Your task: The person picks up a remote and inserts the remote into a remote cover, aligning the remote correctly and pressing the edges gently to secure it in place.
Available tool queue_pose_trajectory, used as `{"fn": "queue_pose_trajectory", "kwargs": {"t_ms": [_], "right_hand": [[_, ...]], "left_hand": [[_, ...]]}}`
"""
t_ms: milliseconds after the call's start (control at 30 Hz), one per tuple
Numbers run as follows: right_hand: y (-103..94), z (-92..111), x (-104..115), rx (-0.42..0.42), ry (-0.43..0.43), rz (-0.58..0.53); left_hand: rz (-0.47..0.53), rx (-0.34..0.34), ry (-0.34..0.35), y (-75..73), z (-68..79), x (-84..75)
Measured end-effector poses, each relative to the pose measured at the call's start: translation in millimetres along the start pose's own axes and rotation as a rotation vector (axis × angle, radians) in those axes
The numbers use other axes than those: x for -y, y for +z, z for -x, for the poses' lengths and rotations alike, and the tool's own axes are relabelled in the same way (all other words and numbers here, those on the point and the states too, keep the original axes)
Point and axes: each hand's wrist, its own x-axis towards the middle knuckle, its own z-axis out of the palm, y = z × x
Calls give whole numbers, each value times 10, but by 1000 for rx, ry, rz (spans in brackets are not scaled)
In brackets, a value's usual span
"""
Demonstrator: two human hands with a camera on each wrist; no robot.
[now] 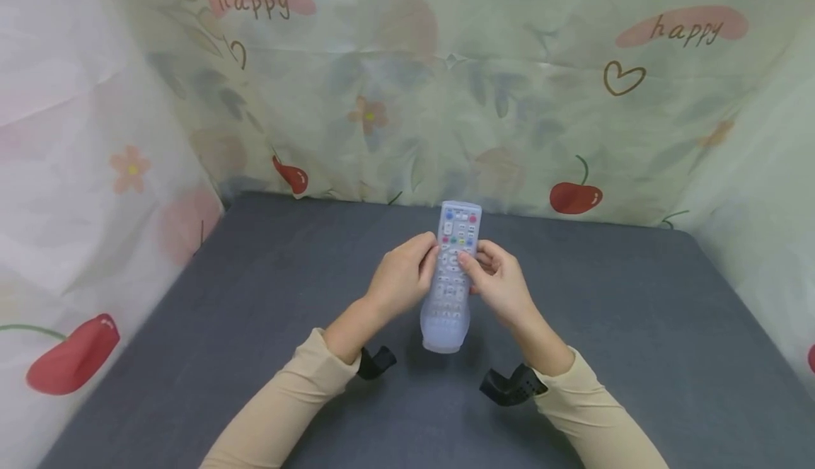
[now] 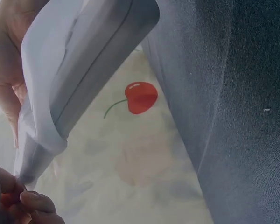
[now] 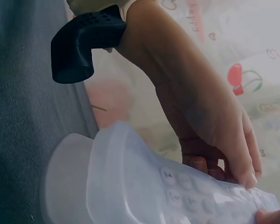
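Note:
A white remote control (image 1: 451, 278) in a translucent silicone cover (image 1: 443, 331) is held upright above the table, its buttons facing the head camera. My left hand (image 1: 404, 274) pinches the cover's edge on the left side, with fingers curled. On the right side, my right hand (image 1: 499, 278) grips the remote, thumb on the buttons and fingers behind. From the left wrist, the remote's grey back (image 2: 95, 65) shows bare, while the cover (image 2: 44, 93) stands loose along one side. In the right wrist view, the remote's rounded end (image 3: 65, 177) sticks out of the cover.
A dark grey table (image 1: 191, 356) lies beneath both hands. Behind it hangs a printed curtain (image 1: 414, 101) with cherries, flowers and hearts, which also runs along the sides. Black wrist mounts (image 1: 512, 385) jut from both sleeves close above the table.

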Motion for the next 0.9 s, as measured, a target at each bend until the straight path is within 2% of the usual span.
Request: {"fn": "queue_pose_trajectory", "kwargs": {"t_ms": [167, 367, 633, 733, 900], "right_hand": [[27, 11, -11, -40, 47, -43], [79, 19, -13, -79, 84, -93], [107, 11, 24, -105, 81, -146], [93, 1, 29, -93, 59, -138], [47, -23, 44, -68, 0, -88]], "left_hand": [[-26, 55, -6, -7, 13, -12], [-11, 58, -10, -1, 50, -8], [97, 71, -39, -32, 64, 6], [192, 89, -80, -37, 51, 7], [343, 77, -148, -33, 22, 8]]}}
